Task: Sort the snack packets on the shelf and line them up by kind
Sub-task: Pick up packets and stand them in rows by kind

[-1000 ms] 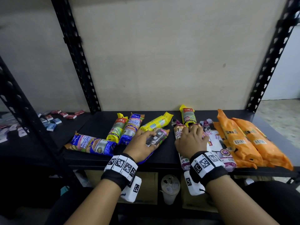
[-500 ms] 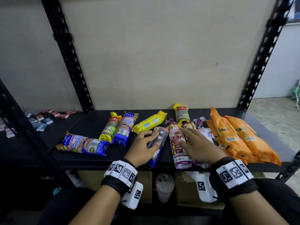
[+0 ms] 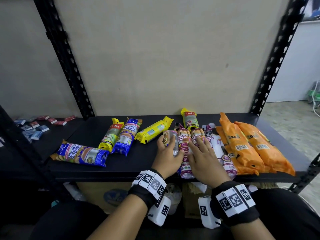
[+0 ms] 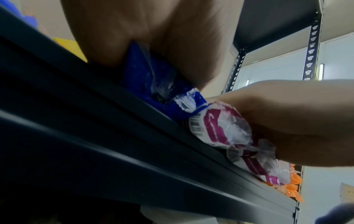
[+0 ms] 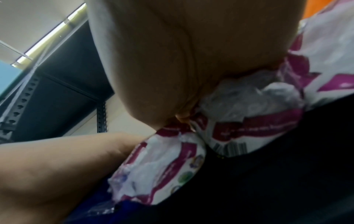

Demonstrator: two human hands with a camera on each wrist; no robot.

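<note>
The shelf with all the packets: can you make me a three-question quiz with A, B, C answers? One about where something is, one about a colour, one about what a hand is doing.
1. Where do the orange plastic packets lie on the black metal shelf?
A. right end
B. left end
C. middle

2. What colour is the long packet lying crosswise at the left?
A. green
B. blue
C. pink

3. What is the left hand doing?
A. hanging below the shelf
B. pointing at the wall
C. gripping a blue-ended packet

Answers:
1 A, they sit past the purple-and-white "Draw String Bag" packets, under the right hand.
2 B, its wrapper is blue with white lettering.
3 C, fingers curl over it in the head view.
</note>
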